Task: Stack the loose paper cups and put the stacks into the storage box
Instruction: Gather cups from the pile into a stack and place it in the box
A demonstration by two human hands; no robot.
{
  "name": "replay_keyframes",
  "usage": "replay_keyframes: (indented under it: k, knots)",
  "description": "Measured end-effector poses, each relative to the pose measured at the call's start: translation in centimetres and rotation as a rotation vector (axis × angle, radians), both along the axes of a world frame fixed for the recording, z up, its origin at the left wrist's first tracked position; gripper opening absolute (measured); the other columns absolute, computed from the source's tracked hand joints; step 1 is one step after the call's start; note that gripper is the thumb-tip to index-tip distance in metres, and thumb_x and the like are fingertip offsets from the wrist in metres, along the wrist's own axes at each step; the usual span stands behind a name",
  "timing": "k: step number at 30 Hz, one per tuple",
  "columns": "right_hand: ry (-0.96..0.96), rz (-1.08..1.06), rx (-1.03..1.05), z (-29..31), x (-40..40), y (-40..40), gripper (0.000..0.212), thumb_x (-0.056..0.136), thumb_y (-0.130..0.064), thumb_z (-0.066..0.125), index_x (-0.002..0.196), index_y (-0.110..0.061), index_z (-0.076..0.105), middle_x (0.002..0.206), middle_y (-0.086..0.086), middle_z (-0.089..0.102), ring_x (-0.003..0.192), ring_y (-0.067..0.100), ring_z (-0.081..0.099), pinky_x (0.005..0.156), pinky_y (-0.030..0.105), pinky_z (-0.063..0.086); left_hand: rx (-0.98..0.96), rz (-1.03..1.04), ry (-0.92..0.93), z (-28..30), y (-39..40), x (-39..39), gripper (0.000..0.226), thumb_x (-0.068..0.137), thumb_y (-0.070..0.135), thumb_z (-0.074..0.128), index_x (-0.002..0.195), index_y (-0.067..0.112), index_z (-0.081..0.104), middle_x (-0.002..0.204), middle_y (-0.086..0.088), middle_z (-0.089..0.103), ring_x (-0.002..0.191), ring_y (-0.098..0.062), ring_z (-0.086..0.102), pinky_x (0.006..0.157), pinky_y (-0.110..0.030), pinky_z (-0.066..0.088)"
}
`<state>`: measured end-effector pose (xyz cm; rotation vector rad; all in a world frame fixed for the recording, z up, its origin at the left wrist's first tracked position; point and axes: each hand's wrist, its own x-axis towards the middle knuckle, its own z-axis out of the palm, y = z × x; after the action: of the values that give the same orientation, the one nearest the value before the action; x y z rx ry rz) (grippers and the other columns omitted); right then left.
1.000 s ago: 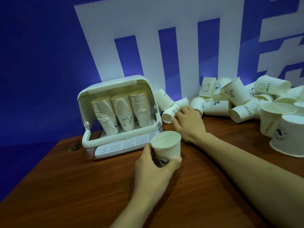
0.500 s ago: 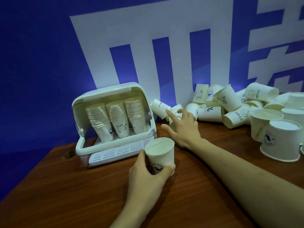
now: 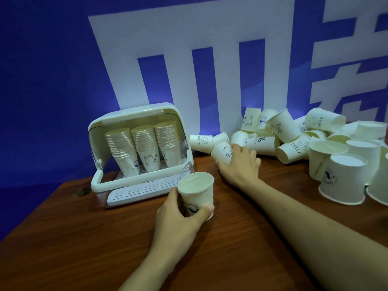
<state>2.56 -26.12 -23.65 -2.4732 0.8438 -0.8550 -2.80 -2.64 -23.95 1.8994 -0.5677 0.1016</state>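
My left hand (image 3: 176,217) grips an upright white paper cup (image 3: 197,192) standing on the wooden table, just in front of the storage box. The white storage box (image 3: 98,181) sits at the back left with its lid raised, and three stacks of cups (image 3: 144,148) stand inside it. My right hand (image 3: 239,164) reaches to the back and closes around a loose cup (image 3: 221,152) lying on its side next to the box. A pile of loose cups (image 3: 287,133) lies against the wall to the right.
Several upside-down cups (image 3: 344,179) stand at the right edge of the brown table (image 3: 84,238). A blue and white banner wall (image 3: 189,59) closes off the back. The table's left edge runs diagonally at the lower left.
My right hand has shifted from fingers spread over the pile to closing on one tipped cup. My left hand keeps holding the upright cup in the same spot.
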Motion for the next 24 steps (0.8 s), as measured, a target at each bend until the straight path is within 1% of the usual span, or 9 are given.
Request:
replay_keyframes:
  k: [3,6,8,10,12,15,17,19,24]
  knots:
    - [-0.182,0.084,-0.045,1.5,-2.3,1.3,0.064,0.088,-0.061,0.059,0.141,-0.026,0.049,0.123,0.007,0.049,0.118,0.029,0.040,0.101,0.040,0.032,0.010,-0.008,0.007,0.0,0.0,0.0,0.069,0.071,0.040,0.089,0.133,0.039,0.060,0.119,0.025,0.067,0.112,0.005,0.060,0.085,-0.017,0.045]
    - [-0.509,0.317,0.130,5.2,-5.0,3.9,0.058,0.089,-0.057,0.066,0.135,-0.024,0.056,0.115,0.000,0.053,0.114,0.019,0.046,0.097,0.032,0.040,0.015,-0.016,0.004,0.2,-0.2,0.0,0.062,0.073,0.037,0.089,0.127,0.040,0.059,0.115,0.027,0.064,0.109,0.005,0.059,0.081,-0.014,0.044]
    - [-0.609,0.452,0.247,7.3,-7.2,5.7,0.046,0.091,-0.053,0.068,0.124,-0.022,0.059,0.113,-0.006,0.062,0.106,0.010,0.057,0.090,0.027,0.048,0.017,-0.036,0.006,0.4,-0.4,-0.1,0.061,0.075,0.034,0.089,0.127,0.040,0.057,0.111,0.028,0.063,0.102,0.010,0.057,0.075,-0.009,0.041]
    - [-0.598,0.581,0.345,8.0,-9.5,7.0,0.043,0.089,-0.049,0.072,0.120,-0.023,0.058,0.113,-0.013,0.066,0.099,0.001,0.064,0.082,0.019,0.052,0.025,-0.048,0.016,0.5,-0.5,-0.1,0.061,0.077,0.031,0.089,0.128,0.037,0.056,0.108,0.027,0.063,0.096,0.013,0.056,0.070,-0.007,0.042]
    - [-0.531,0.640,0.358,7.5,-11.0,7.7,0.048,0.084,-0.048,0.077,0.122,-0.025,0.059,0.113,-0.017,0.068,0.101,-0.004,0.064,0.085,0.017,0.052,0.028,-0.052,0.032,0.4,-0.5,-0.1,0.058,0.078,0.029,0.089,0.124,0.037,0.056,0.104,0.027,0.063,0.089,0.015,0.058,0.066,-0.005,0.044]
    - [-0.419,0.613,0.259,6.1,-11.6,8.4,0.052,0.079,-0.060,0.076,0.121,-0.032,0.064,0.116,-0.019,0.067,0.111,-0.003,0.059,0.096,0.025,0.048,0.015,-0.048,0.030,0.2,-0.5,0.1,0.051,0.076,0.029,0.091,0.117,0.034,0.062,0.100,0.022,0.071,0.086,0.017,0.063,0.065,-0.002,0.046]
    - [-0.368,0.588,0.161,5.5,-11.2,8.7,0.058,0.075,-0.072,0.066,0.121,-0.038,0.064,0.121,-0.019,0.065,0.117,0.005,0.055,0.103,0.036,0.045,0.007,-0.046,0.036,0.0,-0.5,0.3,0.050,0.075,0.027,0.092,0.116,0.034,0.065,0.099,0.020,0.074,0.088,0.013,0.066,0.069,-0.005,0.047]
    - [-0.349,0.594,0.153,5.4,-11.1,8.9,0.063,0.072,-0.077,0.060,0.123,-0.041,0.062,0.121,-0.019,0.063,0.115,0.007,0.052,0.103,0.041,0.044,0.002,-0.048,0.043,0.0,-0.4,0.4,0.048,0.074,0.026,0.092,0.114,0.034,0.066,0.099,0.019,0.076,0.089,0.009,0.068,0.071,-0.010,0.050]
    - [-0.348,0.609,0.230,5.5,-11.9,9.1,0.083,0.070,-0.078,0.062,0.142,-0.043,0.041,0.131,-0.022,0.054,0.124,0.003,0.050,0.110,0.044,0.040,0.002,-0.056,0.014,0.0,-0.2,0.2,0.045,0.075,0.027,0.090,0.111,0.035,0.065,0.099,0.019,0.075,0.088,0.015,0.066,0.069,-0.004,0.048]
